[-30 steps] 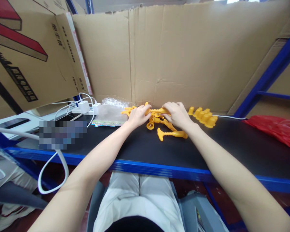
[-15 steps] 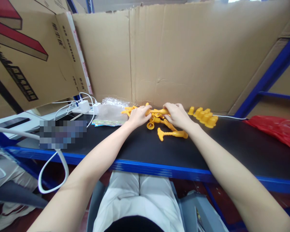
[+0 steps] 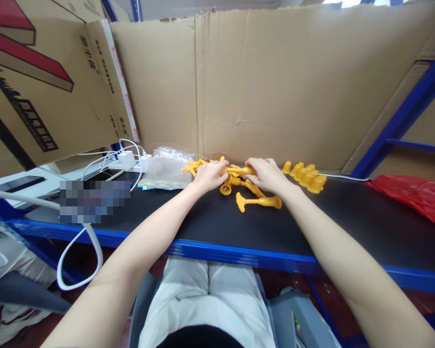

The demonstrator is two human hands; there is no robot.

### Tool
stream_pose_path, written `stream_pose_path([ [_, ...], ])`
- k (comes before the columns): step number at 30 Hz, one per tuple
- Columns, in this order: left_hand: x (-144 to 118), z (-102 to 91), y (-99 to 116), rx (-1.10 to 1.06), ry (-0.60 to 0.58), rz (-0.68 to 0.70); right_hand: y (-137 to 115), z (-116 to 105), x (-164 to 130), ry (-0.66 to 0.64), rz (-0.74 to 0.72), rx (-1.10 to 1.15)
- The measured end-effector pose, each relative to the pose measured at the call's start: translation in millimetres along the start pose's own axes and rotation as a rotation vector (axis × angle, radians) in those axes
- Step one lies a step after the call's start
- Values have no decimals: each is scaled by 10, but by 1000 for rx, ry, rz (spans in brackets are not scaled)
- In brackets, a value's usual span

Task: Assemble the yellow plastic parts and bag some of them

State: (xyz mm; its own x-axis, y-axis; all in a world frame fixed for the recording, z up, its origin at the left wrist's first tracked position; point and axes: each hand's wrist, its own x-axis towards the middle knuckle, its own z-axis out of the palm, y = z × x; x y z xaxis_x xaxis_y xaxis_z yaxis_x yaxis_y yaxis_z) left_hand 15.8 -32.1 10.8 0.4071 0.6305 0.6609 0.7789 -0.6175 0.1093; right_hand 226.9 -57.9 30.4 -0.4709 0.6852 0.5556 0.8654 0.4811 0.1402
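Between my two hands lies a yellow plastic piece with a T-shaped handle and a ridged, screw-like shaft. My left hand is closed round its handle end. At the wider end, my right hand grips it with bent fingers. Beneath it are more yellow pieces, among them a round cup end facing me. A similar yellow T-handled piece rests on the black tabletop in front of my right hand. More yellow parts show behind my left hand. My fingers partly hide the held piece.
Yellow cups stand in a cluster to the right. A red plastic bag lies at the far right. Clear plastic packaging, a white charger and cables are at the left. A cardboard sheet closes off the back.
The held yellow piece has shifted very slightly, its wider end sitting a little lower. Both hands keep their grip in nearly the same place.
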Motion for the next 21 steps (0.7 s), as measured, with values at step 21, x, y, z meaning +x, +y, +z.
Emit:
stream_pose_path([
  [21, 50, 42, -193, -18, -1, -217, 875, -273, -244, -646, 797, -118],
])
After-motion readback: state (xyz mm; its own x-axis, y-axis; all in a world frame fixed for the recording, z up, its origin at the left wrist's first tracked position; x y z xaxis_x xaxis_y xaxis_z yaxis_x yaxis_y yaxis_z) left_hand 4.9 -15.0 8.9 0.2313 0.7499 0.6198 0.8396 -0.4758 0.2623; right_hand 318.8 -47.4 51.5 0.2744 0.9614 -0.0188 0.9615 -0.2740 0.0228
